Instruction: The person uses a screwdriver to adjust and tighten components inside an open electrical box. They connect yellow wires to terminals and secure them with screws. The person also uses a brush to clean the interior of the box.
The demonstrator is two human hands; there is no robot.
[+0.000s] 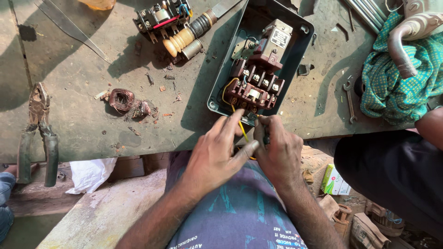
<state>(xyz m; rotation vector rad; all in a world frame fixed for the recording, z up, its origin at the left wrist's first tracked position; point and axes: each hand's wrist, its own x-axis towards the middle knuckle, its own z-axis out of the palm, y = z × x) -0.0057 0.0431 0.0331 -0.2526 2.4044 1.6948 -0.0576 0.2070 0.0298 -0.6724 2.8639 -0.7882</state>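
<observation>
Both hands meet at the near edge of the table [92,124], just below an open grey metal box [295,50] that lies flat with a brown switch block [256,85] mounted inside it. The left hand [217,154] has its fingers [233,121] stretched up toward the bottom of the box, thumb pressed across toward the other hand, and a yellow wire [241,129] runs from the switch block down between the two hands. The right hand [279,150] is curled, its fingers closed around something small and dark at the box's lower edge — what exactly it grips I cannot tell. Whether the left hand pinches the wire or only touches it is also unclear. Further left on the table lie a pair of rusty pliers [39,133] with dark handles, and a small copper coil [122,99] among scraps. Near the far edge sit another switch part [161,18] and a tool with a ribbed wooden handle [182,39]. To the right — well apart from the hands — a green patterned cloth [397,78] lies under a curved metal pipe [404,39], with a small spanner [350,99] beside it.
</observation>
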